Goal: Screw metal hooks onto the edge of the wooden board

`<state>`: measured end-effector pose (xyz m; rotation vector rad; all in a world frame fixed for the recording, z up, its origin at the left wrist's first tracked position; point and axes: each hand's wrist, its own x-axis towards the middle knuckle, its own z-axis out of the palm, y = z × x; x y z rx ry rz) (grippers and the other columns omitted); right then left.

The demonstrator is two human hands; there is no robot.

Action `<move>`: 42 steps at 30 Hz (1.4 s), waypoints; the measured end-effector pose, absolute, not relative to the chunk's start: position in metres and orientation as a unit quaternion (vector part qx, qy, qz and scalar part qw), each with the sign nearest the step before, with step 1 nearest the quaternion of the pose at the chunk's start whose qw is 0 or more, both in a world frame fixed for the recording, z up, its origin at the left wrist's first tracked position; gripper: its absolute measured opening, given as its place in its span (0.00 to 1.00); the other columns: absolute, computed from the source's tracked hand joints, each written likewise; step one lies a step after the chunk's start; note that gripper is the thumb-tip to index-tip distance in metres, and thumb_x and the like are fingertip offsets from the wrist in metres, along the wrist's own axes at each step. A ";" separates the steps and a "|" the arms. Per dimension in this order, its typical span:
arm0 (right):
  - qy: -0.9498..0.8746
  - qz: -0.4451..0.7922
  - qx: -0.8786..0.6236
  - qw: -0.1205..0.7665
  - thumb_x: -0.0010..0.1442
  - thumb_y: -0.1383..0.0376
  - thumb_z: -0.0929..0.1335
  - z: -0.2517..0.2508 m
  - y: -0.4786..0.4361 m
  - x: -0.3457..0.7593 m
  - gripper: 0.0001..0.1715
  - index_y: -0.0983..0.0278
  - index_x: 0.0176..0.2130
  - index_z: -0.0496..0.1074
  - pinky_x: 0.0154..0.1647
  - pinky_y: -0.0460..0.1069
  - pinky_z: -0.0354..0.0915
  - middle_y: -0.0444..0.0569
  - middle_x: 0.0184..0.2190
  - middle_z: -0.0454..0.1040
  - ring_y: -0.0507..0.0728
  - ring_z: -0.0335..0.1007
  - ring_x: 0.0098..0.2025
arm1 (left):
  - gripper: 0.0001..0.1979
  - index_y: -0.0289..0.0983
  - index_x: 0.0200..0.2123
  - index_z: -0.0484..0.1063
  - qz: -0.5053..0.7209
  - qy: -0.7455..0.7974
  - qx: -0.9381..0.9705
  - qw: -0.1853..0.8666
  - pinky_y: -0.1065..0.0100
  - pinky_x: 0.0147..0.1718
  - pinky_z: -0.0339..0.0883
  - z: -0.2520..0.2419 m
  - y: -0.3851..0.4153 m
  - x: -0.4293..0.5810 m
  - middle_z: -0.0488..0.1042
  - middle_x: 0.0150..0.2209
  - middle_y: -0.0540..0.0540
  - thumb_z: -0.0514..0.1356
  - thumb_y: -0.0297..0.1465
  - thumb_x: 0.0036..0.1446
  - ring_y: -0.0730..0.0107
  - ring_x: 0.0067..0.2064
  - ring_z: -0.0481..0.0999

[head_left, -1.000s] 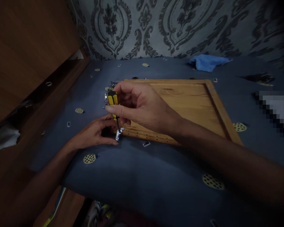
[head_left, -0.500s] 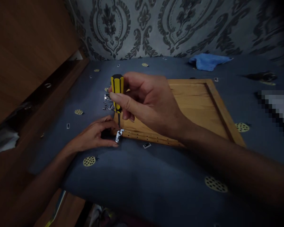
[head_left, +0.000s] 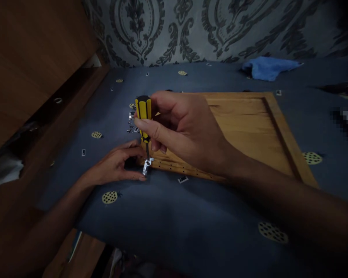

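Note:
A wooden panel (head_left: 243, 127) with a raised frame lies flat on a blue-grey sheet. At its near left corner sits a small metal bracket (head_left: 146, 165). My left hand (head_left: 116, 164) pinches that bracket against the panel's edge. My right hand (head_left: 179, 127) is closed round a yellow-and-black screwdriver (head_left: 143, 116), held upright with its tip down on the bracket. A row of small holes runs along the panel's near edge.
Several loose metal screws and fittings (head_left: 132, 124) lie on the sheet just left of the panel. A blue cloth (head_left: 266, 67) lies at the back right. Dark wooden furniture (head_left: 31, 77) stands along the left. Patterned wallpaper rises behind.
My right hand has raised its grip so the screwdriver's handle stands clear above the fingers, upright on the bracket. The left hand has stayed put. The view has shifted slightly.

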<state>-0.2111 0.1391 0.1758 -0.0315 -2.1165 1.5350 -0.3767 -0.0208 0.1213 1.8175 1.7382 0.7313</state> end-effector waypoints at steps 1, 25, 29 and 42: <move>-0.782 0.568 -0.008 0.258 0.70 0.54 0.71 0.176 0.139 -0.211 0.19 0.61 0.32 0.66 0.28 0.45 0.66 0.43 0.31 0.70 0.51 0.68 0.32 | 0.26 0.40 0.47 0.79 0.271 0.642 0.670 0.256 0.62 0.49 0.70 0.121 -0.021 -0.377 0.76 0.43 0.46 0.67 0.56 0.60 0.59 0.46 0.74; -0.761 0.606 -0.007 0.232 0.67 0.62 0.72 0.166 0.132 -0.213 0.15 0.60 0.32 0.64 0.29 0.46 0.66 0.43 0.30 0.68 0.52 0.67 0.33 | 0.25 0.42 0.50 0.80 0.265 0.654 0.663 0.250 0.55 0.56 0.73 0.121 -0.021 -0.376 0.78 0.52 0.44 0.69 0.54 0.59 0.55 0.51 0.77; -0.765 0.597 -0.019 0.241 0.66 0.62 0.73 0.166 0.132 -0.214 0.14 0.61 0.34 0.65 0.32 0.47 0.67 0.43 0.32 0.69 0.52 0.68 0.35 | 0.27 0.44 0.53 0.79 0.271 0.655 0.660 0.248 0.56 0.55 0.74 0.117 -0.024 -0.377 0.79 0.52 0.44 0.71 0.52 0.57 0.54 0.51 0.78; -0.782 0.566 0.059 0.254 0.66 0.65 0.72 0.167 0.136 -0.212 0.16 0.62 0.31 0.64 0.30 0.45 0.60 0.40 0.28 0.66 0.49 0.63 0.32 | 0.30 0.40 0.52 0.79 0.290 0.652 0.655 0.249 0.50 0.58 0.72 0.110 -0.025 -0.380 0.80 0.51 0.42 0.69 0.56 0.57 0.49 0.54 0.78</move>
